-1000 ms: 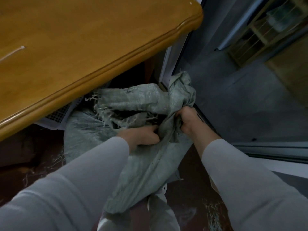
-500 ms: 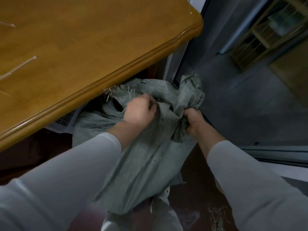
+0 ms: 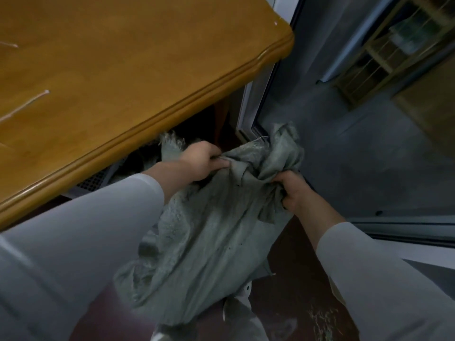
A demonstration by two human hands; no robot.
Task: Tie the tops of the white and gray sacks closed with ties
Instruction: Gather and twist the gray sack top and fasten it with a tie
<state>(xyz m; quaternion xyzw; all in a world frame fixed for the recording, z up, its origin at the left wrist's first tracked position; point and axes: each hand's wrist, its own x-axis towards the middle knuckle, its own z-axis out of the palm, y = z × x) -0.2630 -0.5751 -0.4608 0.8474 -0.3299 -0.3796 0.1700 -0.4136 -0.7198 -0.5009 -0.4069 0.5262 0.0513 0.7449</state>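
A gray woven sack (image 3: pixel 209 242) stands on the floor below the table's edge, its frayed top bunched up. My left hand (image 3: pixel 202 163) grips the top fabric on the left side. My right hand (image 3: pixel 293 193) clutches a gathered wad of the sack's top on the right. A loose flap of the mouth (image 3: pixel 283 143) sticks up between and beyond the hands. Thin pale ties (image 3: pixel 27 104) lie on the wooden table at the left. A bit of white material (image 3: pixel 236 313) shows beneath the sack at the bottom.
The wooden table (image 3: pixel 147 70) overhangs the sack at upper left. A sliding door frame (image 3: pixel 248 114) and its track (image 3: pixel 394 230) run right of the sack. A wooden rack (image 3: pixel 384 50) stands at far upper right. Loose fibres (image 3: pixel 320 318) lie on the dark floor.
My left hand has risen from low on the sack to its top edge and pulled the fabric leftward. The right hand keeps its grip, and the sack's top is more gathered.
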